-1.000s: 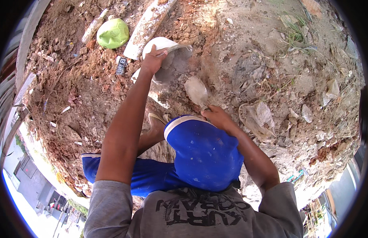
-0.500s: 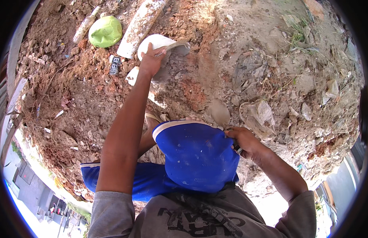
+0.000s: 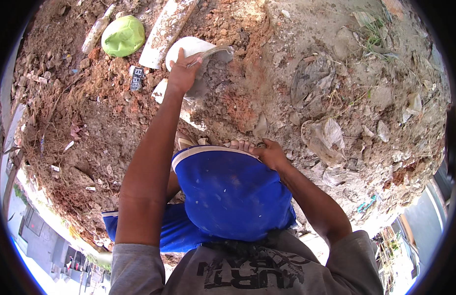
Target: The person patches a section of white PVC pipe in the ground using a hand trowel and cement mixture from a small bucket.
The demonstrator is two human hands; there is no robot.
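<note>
Left hand (image 3: 183, 76) gripping rim of white bucket (image 3: 186, 45); bucket tipped on its side just beyond fingers, mouth facing right of hand. Right hand (image 3: 276, 155) closed round handle of trowel (image 3: 261, 127), blade just ahead of knuckles, apart from bucket. Progress: grey coating or leftover material shows inside bucket; how much is out, how much left, cannot tell. Beyond left hand: white pipe (image 3: 166, 34), green ball (image 3: 123, 37).
</note>
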